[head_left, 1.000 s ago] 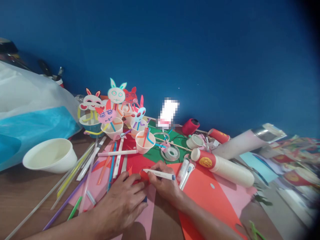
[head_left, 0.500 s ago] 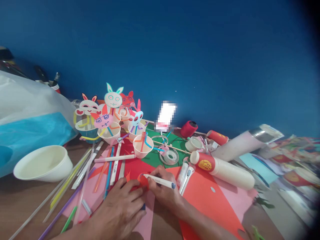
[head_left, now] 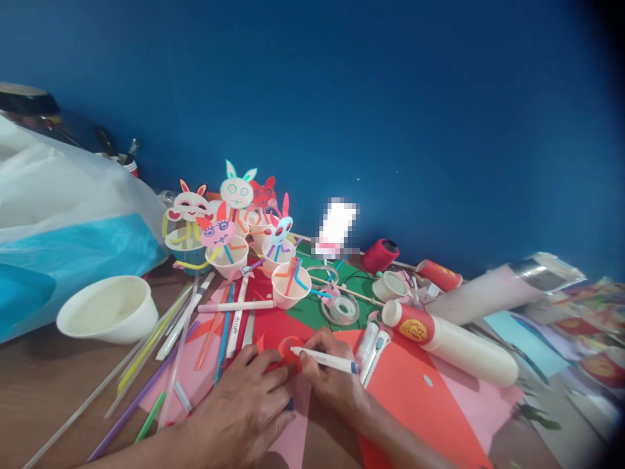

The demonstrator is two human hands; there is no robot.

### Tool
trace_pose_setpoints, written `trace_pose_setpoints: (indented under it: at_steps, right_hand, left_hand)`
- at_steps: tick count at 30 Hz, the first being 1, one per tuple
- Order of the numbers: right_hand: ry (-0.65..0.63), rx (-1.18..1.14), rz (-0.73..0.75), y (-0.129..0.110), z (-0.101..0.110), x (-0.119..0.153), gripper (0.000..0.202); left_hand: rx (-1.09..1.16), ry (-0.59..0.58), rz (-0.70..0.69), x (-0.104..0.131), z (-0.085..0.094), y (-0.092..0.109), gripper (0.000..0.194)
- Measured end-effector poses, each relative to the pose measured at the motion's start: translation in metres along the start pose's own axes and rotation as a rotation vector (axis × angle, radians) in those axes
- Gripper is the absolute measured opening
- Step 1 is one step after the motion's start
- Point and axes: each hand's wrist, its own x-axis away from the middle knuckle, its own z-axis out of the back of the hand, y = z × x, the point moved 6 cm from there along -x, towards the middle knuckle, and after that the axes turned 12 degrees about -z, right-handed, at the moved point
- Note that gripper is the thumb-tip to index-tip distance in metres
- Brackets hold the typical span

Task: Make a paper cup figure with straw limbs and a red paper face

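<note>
My right hand (head_left: 332, 378) is closed around a white marker (head_left: 325, 358) with a blue end. Its tip is at a small red paper cutout (head_left: 288, 348), which bears a dark curved line. My left hand (head_left: 254, 397) lies over the cutout with curled fingers and holds it steady; much of the paper is hidden beneath. A small dark blue thing (head_left: 290, 404) peeks out by the left fingers. Just beyond the hands stands a white paper cup (head_left: 288, 296) with bent orange and blue straws in it.
Several cups with animal-face cutouts, such as a pink one (head_left: 217, 233), stand at the back left. A white bowl (head_left: 107, 309) and loose straws lie left. Right are a utility knife (head_left: 375, 358), a tape roll (head_left: 342, 309), stacked paper cups (head_left: 469, 355) and orange paper (head_left: 420, 404).
The whole view has shifted, so things appear farther right. Both hands keep their grips, with the marker tip still at the red cutout.
</note>
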Motion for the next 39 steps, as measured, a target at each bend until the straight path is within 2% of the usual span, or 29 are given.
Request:
trace_pose_setpoints:
  at_steps: [18, 23, 27, 34, 39]
  right_hand:
    - [-0.038, -0.089, -0.084, 0.002, -0.004, -0.002, 0.014]
    - [0.034, -0.223, -0.143, 0.006, 0.004, -0.007, 0.014]
    - [0.094, -0.280, -0.108, 0.007, 0.009, -0.009, 0.010]
    - [0.049, -0.312, -0.079, 0.011, 0.003, -0.006, 0.007]
    - [0.090, -0.234, -0.106, 0.007, 0.002, -0.005, 0.006]
  left_hand:
    - [0.023, 0.010, -0.003, 0.000, 0.000, -0.001, 0.017]
    - [0.046, 0.005, 0.010, 0.000, 0.000, -0.002, 0.015]
    - [0.056, 0.053, 0.023, -0.001, 0.005, -0.001, 0.013]
    - [0.041, 0.057, 0.021, 0.000, 0.005, -0.001, 0.013]
    - [0.020, 0.071, -0.027, 0.003, -0.002, -0.002, 0.016]
